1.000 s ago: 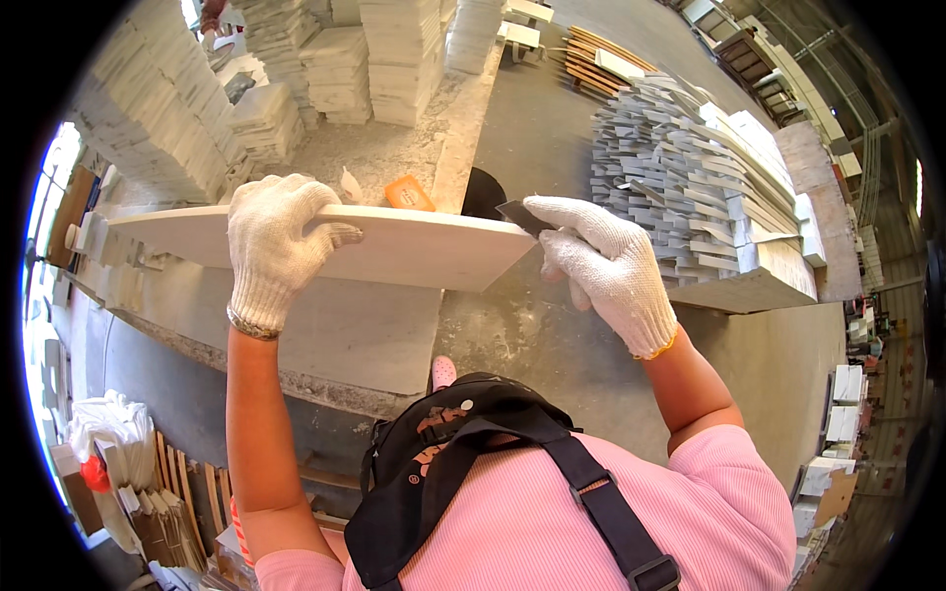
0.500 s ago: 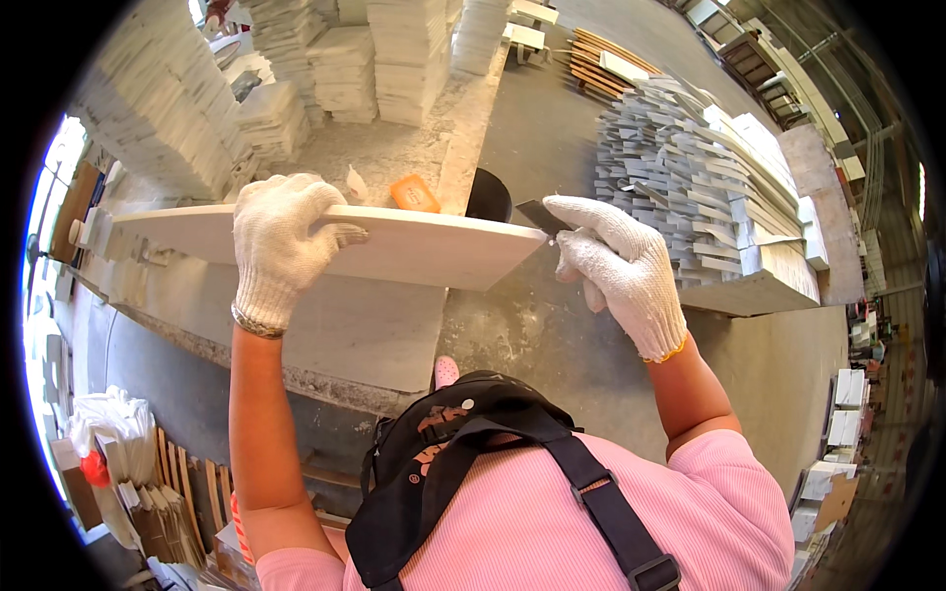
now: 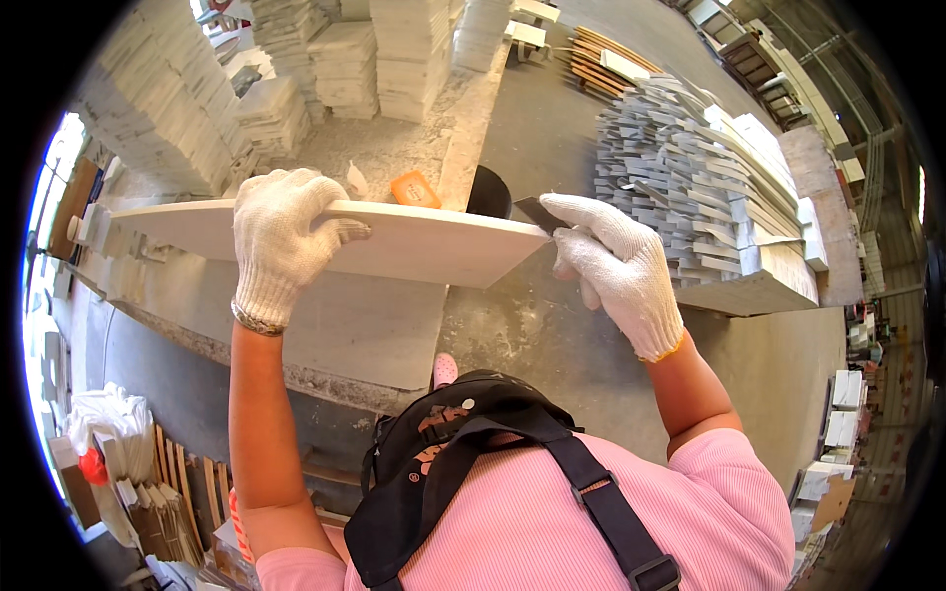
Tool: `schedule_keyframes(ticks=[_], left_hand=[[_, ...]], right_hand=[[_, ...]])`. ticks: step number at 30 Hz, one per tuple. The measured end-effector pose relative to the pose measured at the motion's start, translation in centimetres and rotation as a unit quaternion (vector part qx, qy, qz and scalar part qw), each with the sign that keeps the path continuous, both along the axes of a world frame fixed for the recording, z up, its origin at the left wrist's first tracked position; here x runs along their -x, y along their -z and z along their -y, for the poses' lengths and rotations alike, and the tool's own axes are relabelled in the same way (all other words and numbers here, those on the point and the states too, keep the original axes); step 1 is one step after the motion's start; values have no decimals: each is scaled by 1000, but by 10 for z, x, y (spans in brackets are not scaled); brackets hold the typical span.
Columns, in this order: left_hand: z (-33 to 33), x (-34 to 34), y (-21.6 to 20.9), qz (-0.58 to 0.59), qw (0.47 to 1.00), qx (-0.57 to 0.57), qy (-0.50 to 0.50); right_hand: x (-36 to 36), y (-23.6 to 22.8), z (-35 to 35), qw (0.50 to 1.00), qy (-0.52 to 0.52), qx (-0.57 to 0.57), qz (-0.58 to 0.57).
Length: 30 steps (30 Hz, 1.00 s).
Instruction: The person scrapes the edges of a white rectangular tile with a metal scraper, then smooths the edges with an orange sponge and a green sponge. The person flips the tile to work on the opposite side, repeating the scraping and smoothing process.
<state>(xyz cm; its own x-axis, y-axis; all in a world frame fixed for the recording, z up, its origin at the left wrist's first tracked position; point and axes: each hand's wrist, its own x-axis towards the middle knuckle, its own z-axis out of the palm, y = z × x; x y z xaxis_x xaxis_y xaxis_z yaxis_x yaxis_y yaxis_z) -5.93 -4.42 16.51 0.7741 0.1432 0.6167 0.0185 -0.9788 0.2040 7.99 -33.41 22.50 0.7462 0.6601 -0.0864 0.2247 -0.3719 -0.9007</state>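
Observation:
A long white slab (image 3: pixel 424 241) is held on edge over the bench. My left hand (image 3: pixel 286 241), in a white knit glove, wraps its upper edge left of the middle, thumb on the near face. At the slab's right end is my right hand (image 3: pixel 621 266), gloved likewise. Its fingers pinch a thin, dark, flat blade-like plate (image 3: pixel 537 212), which meets or nearly meets the slab's upper right corner. The rest of the plate is hidden by the fingers, so its exact kind does not show.
Behind the slab, an orange box (image 3: pixel 415 190) lies on the dusty bench (image 3: pixel 394 148), near tall stacks of pale tiles (image 3: pixel 409 59). A dark round bucket (image 3: pixel 489 192) stands past the bench edge. To the right, many grey-white strips (image 3: pixel 670 177) are piled up.
My right hand and the dark plate have shifted very slightly left and up along the slab's corner. The slab and my left hand are almost still.

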Motion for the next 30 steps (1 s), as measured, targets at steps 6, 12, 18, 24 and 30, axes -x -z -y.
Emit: schedule_keyframes(ticks=[6, 12, 18, 24, 30], left_hand=[[2, -1, 1, 3, 1000, 8, -5], [2, -1, 0, 4, 1000, 8, 3], [1, 1, -3, -11, 1000, 7, -1], [1, 0, 1, -1, 1000, 3, -4], [2, 1, -1, -8, 1000, 1, -6]], right_hand=[[0, 6, -5, 1000, -5, -9, 6], [1, 9, -9, 999, -28, -23, 22], [-3, -4, 7, 999, 19, -35, -14], [-4, 4, 12, 999, 2, -44, 16], [-3, 1, 8, 1000, 2, -13, -6]])
